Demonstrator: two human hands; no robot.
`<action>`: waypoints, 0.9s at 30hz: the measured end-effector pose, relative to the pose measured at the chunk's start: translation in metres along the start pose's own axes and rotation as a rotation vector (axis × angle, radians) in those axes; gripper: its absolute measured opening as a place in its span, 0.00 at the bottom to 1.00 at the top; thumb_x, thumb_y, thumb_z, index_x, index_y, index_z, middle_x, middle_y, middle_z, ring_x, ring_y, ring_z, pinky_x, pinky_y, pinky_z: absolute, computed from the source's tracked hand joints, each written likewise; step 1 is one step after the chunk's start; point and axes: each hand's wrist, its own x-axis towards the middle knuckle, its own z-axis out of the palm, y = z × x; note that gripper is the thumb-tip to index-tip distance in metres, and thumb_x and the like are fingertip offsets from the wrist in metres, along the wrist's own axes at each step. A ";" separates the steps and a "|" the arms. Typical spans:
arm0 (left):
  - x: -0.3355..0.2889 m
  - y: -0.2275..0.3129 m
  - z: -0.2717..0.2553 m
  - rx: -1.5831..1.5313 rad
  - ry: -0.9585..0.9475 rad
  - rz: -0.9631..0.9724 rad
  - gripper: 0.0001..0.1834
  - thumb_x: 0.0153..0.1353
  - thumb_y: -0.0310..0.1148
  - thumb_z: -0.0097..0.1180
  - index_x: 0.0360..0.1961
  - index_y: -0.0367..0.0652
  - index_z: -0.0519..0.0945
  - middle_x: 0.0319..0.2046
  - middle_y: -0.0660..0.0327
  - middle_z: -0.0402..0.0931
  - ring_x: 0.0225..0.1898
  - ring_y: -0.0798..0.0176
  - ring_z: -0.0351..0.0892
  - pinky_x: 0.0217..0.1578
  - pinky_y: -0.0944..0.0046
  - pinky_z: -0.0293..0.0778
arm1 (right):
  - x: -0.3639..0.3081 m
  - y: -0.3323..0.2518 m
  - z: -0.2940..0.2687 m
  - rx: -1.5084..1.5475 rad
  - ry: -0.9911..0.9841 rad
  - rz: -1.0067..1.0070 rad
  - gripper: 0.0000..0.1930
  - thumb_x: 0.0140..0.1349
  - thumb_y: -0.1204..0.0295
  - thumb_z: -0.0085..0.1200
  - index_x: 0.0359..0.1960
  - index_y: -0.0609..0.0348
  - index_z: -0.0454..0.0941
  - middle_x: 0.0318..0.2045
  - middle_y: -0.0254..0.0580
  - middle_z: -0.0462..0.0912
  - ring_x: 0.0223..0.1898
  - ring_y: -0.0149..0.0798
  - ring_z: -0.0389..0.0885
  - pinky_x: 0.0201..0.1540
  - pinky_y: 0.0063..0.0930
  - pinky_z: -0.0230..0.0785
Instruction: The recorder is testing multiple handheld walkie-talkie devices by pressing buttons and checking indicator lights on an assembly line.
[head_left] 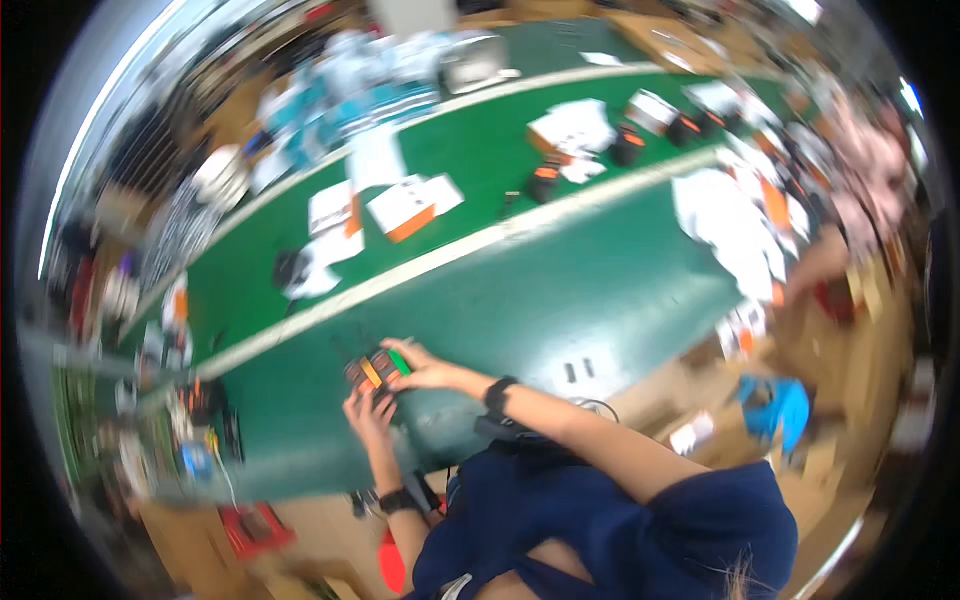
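A black-and-orange device (370, 372), blurred, is between my hands over the near green tabletop. Thin dark strips stick out from its far side; whether it is one piece or two side by side I cannot tell. My left hand (372, 415) grips its near side with bent fingers. From the right, my right hand (425, 370) holds the other end, where a bright green patch (400, 361) shows by the fingertips. Both wrists wear black bands.
A green belt (460, 220) behind a pale rail carries white-and-orange boxes (405, 212) and several black-and-orange devices (545, 180). Two small dark pieces (579, 370) lie right of my hands. White bags (730, 225) pile up at right, near another person (865, 165). A blue bin (775, 408) stands lower right.
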 end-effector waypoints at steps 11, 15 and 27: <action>0.008 -0.017 0.038 0.074 -0.367 -0.032 0.20 0.64 0.33 0.51 0.54 0.50 0.61 0.50 0.53 0.67 0.40 0.50 0.78 0.40 0.58 0.77 | -0.067 -0.004 -0.045 0.286 0.133 0.280 0.49 0.44 0.64 0.66 0.68 0.32 0.50 0.61 0.55 0.53 0.64 0.59 0.53 0.63 0.46 0.55; 0.001 -0.026 0.062 0.108 -0.456 -0.021 0.19 0.65 0.32 0.50 0.54 0.49 0.60 0.47 0.53 0.67 0.40 0.51 0.78 0.39 0.57 0.77 | -0.091 -0.004 -0.061 0.309 0.191 0.287 0.49 0.44 0.64 0.67 0.69 0.31 0.49 0.62 0.54 0.53 0.65 0.58 0.51 0.63 0.46 0.54; -0.016 -0.033 0.077 0.079 -0.391 -0.011 0.17 0.65 0.33 0.48 0.53 0.50 0.61 0.48 0.53 0.66 0.40 0.51 0.77 0.40 0.56 0.77 | -0.101 0.003 -0.068 0.292 0.186 0.220 0.48 0.48 0.62 0.66 0.69 0.31 0.48 0.62 0.54 0.51 0.65 0.59 0.51 0.64 0.45 0.54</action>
